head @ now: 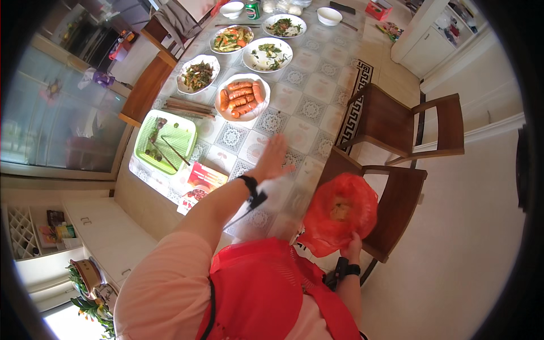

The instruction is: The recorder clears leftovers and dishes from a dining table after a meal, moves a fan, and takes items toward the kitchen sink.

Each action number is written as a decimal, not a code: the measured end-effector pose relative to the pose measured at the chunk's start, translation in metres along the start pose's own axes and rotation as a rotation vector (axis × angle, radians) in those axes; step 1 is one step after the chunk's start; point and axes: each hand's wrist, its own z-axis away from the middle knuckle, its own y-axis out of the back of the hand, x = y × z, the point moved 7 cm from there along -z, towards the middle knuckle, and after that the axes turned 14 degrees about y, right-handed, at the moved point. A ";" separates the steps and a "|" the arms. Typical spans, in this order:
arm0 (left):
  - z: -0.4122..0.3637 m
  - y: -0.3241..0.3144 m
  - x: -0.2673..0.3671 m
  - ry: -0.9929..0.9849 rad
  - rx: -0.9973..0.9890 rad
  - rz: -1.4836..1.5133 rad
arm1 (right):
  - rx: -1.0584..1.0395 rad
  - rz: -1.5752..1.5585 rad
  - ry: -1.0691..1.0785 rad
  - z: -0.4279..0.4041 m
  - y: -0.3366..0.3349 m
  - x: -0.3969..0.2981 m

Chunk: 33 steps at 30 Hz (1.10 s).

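My left hand (272,160) is spread flat over the near part of the table, blurred, with nothing in it. I cannot tell whether it touches the patterned tablecloth (302,138). My right hand (352,247) grips the rim of a red plastic bag (316,221), which hangs open beside the table's right edge. Some pale matter (340,210) shows at the bottom of the bag. Ahead of my left hand sits a white plate (265,111) of sausages (241,100). Left of the hand are a red printed leaflet (206,178) and a green plastic basket (187,146) holding grapes and two chopsticks.
Several chopsticks (189,107) lie beyond the basket. Farther back are plates of cooked vegetables (197,76), a green can (252,10) and white bowls (329,17). Two wooden chairs (382,114) stand along the right side, the nearer one behind the bag. Another wooden chair (148,89) is at left.
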 end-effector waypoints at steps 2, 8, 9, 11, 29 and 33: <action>0.001 -0.003 0.014 -0.126 -0.041 0.117 | -0.004 0.002 0.013 -0.011 0.016 0.008; -0.071 0.025 -0.036 0.017 0.157 0.053 | 0.038 0.024 0.001 -0.005 -0.003 0.009; -0.084 0.027 -0.047 0.039 0.162 0.027 | 0.030 0.016 -0.016 -0.003 -0.006 0.011; -0.096 0.025 -0.047 0.052 0.157 0.009 | 0.012 0.046 0.019 -0.012 0.008 0.017; 0.009 0.033 -0.016 -0.150 0.125 0.395 | -0.055 0.144 -0.012 -0.035 0.002 0.026; 0.025 0.016 0.013 -0.233 0.019 0.162 | -0.039 0.141 -0.029 -0.029 0.003 0.025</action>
